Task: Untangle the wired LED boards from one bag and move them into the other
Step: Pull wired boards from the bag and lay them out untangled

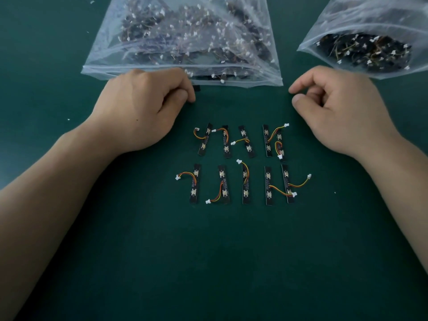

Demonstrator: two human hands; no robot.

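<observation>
Several black LED boards (244,184) with orange-yellow wires and white plugs lie in two neat rows on the green mat, between my forearms. A large clear bag (183,35) full of tangled boards lies at the back centre, its mouth toward me. A second clear bag (370,35) holding a dark heap of boards sits at the back right. My left hand (143,105) rests just in front of the big bag's mouth and pinches a black LED board (197,88), mostly hidden by the fingers. My right hand (335,107) rests loosely curled and holds nothing.
The green mat (208,262) covers the whole table. Small white specks (68,119) lie on it at the left. Both forearms reach in from the lower corners on either side of the rows.
</observation>
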